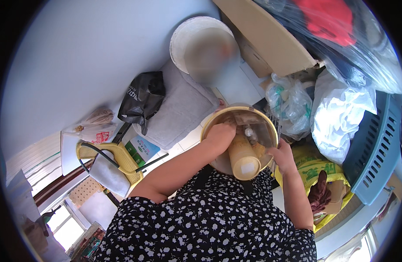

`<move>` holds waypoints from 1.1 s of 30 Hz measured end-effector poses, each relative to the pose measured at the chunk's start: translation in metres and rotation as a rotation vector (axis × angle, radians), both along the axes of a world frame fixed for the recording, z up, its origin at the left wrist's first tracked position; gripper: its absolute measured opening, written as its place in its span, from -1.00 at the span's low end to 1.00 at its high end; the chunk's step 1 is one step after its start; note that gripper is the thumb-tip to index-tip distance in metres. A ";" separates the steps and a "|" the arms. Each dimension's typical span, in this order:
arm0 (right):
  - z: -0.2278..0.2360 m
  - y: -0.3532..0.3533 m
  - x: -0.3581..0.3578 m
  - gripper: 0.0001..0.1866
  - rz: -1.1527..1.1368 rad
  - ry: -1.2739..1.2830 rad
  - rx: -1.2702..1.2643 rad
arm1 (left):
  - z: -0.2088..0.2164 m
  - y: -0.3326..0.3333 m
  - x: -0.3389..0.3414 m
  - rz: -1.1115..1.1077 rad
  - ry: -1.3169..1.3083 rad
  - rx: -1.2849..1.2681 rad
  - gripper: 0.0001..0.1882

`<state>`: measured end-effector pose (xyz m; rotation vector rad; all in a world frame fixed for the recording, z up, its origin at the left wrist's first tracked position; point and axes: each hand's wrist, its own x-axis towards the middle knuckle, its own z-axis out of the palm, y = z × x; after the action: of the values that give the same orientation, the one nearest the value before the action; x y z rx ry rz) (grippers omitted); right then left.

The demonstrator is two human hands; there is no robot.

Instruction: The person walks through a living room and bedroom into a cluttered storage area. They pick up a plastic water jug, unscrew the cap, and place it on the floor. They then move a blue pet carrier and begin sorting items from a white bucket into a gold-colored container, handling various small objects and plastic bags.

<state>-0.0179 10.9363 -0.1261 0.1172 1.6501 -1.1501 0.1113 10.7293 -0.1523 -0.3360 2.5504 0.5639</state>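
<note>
A round tub with a yellow rim (204, 131) is in front of my body, its open mouth tilted toward me. My right hand (283, 156) is closed on the tub's right rim, thumb inside. My left hand (222, 133) reaches into the tub over its left rim; its fingers are mostly hidden among the contents. Beside that hand lies a tan cylindrical container (243, 159), its end with a pale label pointing at me. Small whitish pieces (250, 132) and brownish packets are in the tub too, too unclear to name.
A white bucket (179, 41) and a grey cushioned seat (174, 109) stand ahead, with a black plastic bag (143, 98) beside them. At right are clear plastic bags (292, 105), a white bag (336, 118), a blue basket (371, 157) and a yellow bag (312, 163). A yellow chair (93, 153) is at left.
</note>
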 end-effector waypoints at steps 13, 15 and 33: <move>0.000 0.001 0.000 -0.53 0.129 0.223 0.116 | 0.082 -0.017 -0.041 0.107 0.729 0.008 -0.61; -0.002 0.000 0.001 -0.53 0.179 0.293 0.157 | 0.076 -0.013 -0.049 0.044 0.688 -0.062 -0.67; -0.003 0.011 -0.034 -0.51 0.161 0.274 0.123 | 0.140 -0.037 0.025 -0.452 0.492 -0.037 -0.84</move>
<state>-0.0521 10.9475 -0.1292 -0.0983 1.9349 -0.9741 0.1361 10.6924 -0.0124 0.4153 2.9671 0.4643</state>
